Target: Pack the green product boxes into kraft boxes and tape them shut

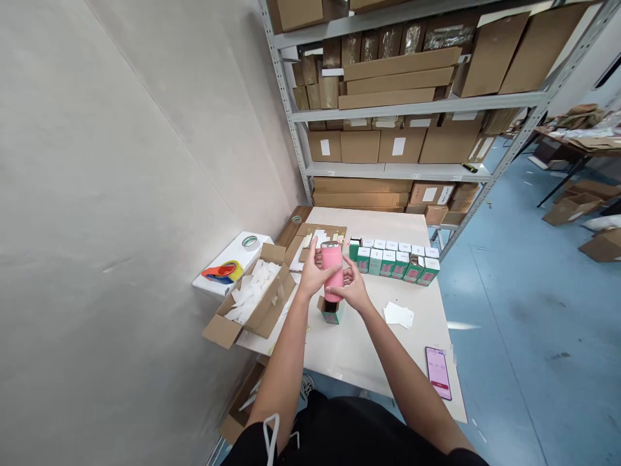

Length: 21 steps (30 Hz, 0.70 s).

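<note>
Tumbler [332, 264] over open box [332, 318], carton [270, 307] of paper [254, 290]

Bright, even indoor light, soft shadows. Pale glare streak on floor [514, 323], R of ctr. Pink tumbler [332, 275], ctr, fairly sharp. Wide-angle distortion: rack [422, 107] splays, upper R. Pixelated patch by phone [438, 372], lower R.

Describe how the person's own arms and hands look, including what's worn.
The left hand and right hand wear no gloves; no watch shows on either wrist. Short black sleeves leave the forearms uncovered. A white cord loops over the left sleeve.
</note>
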Tool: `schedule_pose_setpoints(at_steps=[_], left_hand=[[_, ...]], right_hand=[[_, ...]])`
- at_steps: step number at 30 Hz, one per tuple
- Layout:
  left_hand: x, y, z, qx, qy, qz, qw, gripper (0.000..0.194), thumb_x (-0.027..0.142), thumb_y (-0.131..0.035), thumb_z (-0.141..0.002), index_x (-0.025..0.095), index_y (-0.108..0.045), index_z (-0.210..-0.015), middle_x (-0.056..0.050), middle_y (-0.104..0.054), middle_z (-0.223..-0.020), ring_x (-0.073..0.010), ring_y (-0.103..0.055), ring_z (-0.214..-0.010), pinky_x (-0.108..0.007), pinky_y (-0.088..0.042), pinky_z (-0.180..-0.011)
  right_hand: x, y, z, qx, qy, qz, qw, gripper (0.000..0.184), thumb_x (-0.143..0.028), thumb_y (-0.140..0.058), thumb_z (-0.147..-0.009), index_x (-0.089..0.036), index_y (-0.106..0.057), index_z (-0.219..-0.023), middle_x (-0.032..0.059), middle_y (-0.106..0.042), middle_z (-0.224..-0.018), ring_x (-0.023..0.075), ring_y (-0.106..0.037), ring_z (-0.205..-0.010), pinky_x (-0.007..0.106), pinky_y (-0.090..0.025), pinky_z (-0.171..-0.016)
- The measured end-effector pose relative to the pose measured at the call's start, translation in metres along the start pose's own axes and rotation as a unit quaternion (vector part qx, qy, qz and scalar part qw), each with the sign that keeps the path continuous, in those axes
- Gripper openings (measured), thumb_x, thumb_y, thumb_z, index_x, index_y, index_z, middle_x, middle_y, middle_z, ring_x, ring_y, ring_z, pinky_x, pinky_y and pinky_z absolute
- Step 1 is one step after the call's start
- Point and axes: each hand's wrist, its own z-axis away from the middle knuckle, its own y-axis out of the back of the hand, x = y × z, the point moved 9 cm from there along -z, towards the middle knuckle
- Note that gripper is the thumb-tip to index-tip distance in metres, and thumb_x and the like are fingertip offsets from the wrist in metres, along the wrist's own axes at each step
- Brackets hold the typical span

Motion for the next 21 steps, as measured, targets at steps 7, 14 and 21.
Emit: schedule_pose_setpoints(at_steps=[7, 14, 21], left_hand=[[-0.004, 0.017, -0.006, -0.006, 0.014, 0.101, 0.995, 0.121, 0.042, -0.087, -0.078, 0.029, -0.010, -0.170, -0.012, -0.069, -0.130, -0.0240, -0.070, -0.115, -0.039, -0.057, -0.100], [-0.010, 0.025, -0.019, -0.018, 0.024, 0.119, 0.992, 0.126, 0.036, -0.091, -0.073, 0.029, -0.011, -0.170, -0.011, -0.071, -0.128, -0.0253, -0.069, -0.119, -0.043, -0.056, -0.104], [-0.017, 0.033, -0.033, -0.041, 0.025, 0.109, 0.993, 0.123, 0.042, -0.091, -0.075, 0.032, -0.013, -0.169, -0.014, -0.061, -0.145, -0.0266, -0.066, -0.124, -0.043, -0.055, -0.106]], right_hand=[[-0.009, -0.030, 0.004, -0.100, -0.008, -0.068, 0.993, 0.127, -0.042, -0.091, -0.070, -0.036, -0.011, -0.168, 0.0084, -0.068, -0.125, 0.0275, -0.071, -0.111, 0.048, -0.059, -0.097], [-0.030, -0.023, 0.000, -0.001, 0.021, 0.062, 0.998, 0.135, -0.038, -0.096, -0.064, -0.032, -0.012, -0.169, 0.0089, -0.067, -0.124, 0.0291, -0.068, -0.110, 0.047, -0.056, -0.100], [-0.025, -0.030, -0.012, 0.052, 0.026, 0.048, 0.997, 0.142, -0.040, -0.096, -0.060, -0.030, -0.006, -0.170, 0.0011, -0.067, -0.100, 0.0231, -0.067, -0.091, 0.042, -0.058, -0.089]])
